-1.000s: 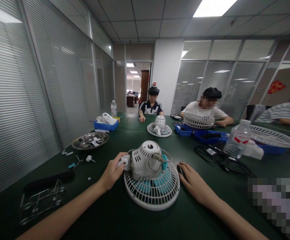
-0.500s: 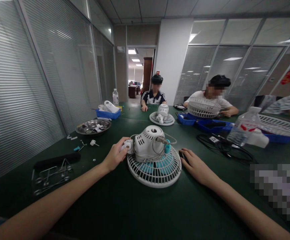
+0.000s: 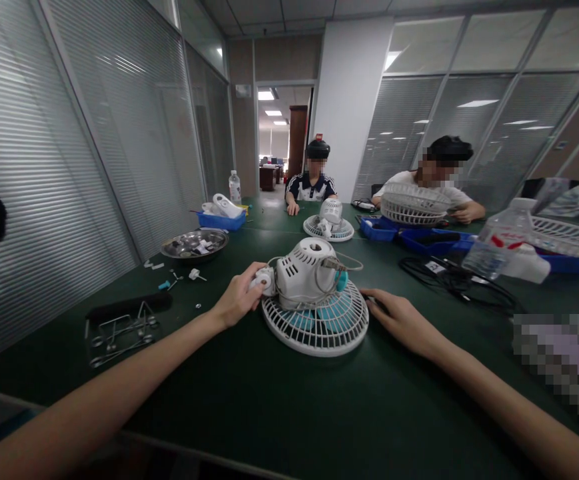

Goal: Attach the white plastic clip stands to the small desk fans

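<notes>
"How did your fingers sit?"

"My left fingers were closed around the white joint jutting from the fan's motor housing. My right fingers lay loosely extended on the counter, just beside the guard; I couldn't tell whether they held the dark shape beneath them."

"And good handling?"

"A snug pinch on the joint, I judged, with the guard flat and the looped cord clear of my left fingertips."

"Textures?"

"Smooth, domed, slotted plastic right of my left fingers; below it, thin radial ribs over glossy-looking blue blades."
</notes>
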Tool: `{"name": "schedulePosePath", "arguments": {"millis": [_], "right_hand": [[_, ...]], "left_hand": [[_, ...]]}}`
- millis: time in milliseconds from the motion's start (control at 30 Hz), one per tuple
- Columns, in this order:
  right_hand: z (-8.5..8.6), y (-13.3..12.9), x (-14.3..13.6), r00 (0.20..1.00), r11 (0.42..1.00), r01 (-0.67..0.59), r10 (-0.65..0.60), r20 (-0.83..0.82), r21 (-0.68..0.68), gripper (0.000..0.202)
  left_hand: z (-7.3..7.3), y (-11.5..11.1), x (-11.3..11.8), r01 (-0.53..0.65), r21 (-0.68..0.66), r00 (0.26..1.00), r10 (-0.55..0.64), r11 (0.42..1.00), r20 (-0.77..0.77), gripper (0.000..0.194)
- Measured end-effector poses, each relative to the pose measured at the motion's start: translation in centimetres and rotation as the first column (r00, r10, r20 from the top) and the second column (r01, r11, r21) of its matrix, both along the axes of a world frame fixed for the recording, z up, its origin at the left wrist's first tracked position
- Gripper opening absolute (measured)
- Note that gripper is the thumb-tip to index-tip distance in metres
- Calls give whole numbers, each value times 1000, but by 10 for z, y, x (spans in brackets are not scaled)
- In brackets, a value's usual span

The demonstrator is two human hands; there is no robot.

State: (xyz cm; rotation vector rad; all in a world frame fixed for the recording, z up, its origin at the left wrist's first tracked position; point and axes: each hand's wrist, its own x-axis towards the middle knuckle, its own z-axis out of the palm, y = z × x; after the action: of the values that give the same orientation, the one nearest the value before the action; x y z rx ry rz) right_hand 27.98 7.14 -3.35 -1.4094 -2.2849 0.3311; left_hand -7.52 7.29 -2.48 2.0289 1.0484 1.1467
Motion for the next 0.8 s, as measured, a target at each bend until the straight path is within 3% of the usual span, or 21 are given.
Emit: {"name": "schedulePosePath", "arguments": {"millis": [300,533,667,800], "right_hand": [[1,-3,-2,1000,999,-18,19,-18,30,37],[13,-18,-17,981,956,92,-38,-192,278,30],[19,-28,-33,982,939,35,31,-186,343,28],[19,-38,-40,983,872,-55,132,-125,486,19]], "left_hand": [[-4,4,-4,20,-4,1000,-20,1000,-21,35],[18,-7,-3,230,-48,957,-235,972,-170,35],[23,-17,5,282,-50,948,-286,958,-136,39],[22,-24,9,354,-214,925,-374,911,-65,43]]}}
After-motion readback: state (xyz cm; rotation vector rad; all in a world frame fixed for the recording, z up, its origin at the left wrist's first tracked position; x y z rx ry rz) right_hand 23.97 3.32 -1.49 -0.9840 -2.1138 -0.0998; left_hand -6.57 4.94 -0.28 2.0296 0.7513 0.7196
